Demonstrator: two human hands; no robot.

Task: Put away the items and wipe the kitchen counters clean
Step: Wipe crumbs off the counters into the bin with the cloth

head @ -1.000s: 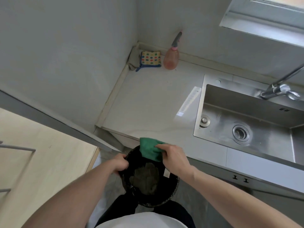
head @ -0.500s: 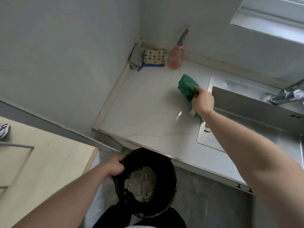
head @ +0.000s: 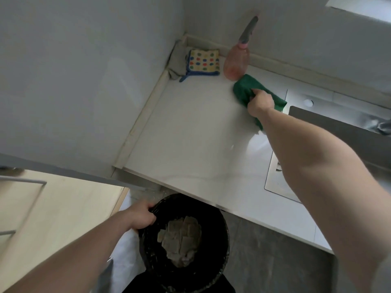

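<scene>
My right hand (head: 259,102) grips a bunched green cloth (head: 246,86) and holds it on the white counter (head: 186,144), far back, right beside a pink spray bottle (head: 236,62). My left hand (head: 140,216) grips the rim of a black bin (head: 220,256) held below the counter's front edge; crumpled greyish paper scraps (head: 181,235) lie inside it.
A dotted yellow cloth with blue trim (head: 203,62) lies in the back corner, a grey rag (head: 176,64) beside it. A steel sink (head: 338,132) sits to the right, partly hidden by my right arm. Walls close the left and back. A wooden surface (head: 53,208) is at the lower left.
My right hand carried the green cloth from the bin at the counter's front edge across the counter to the back, now next to the spray bottle. My left hand kept its grip on the bin.
</scene>
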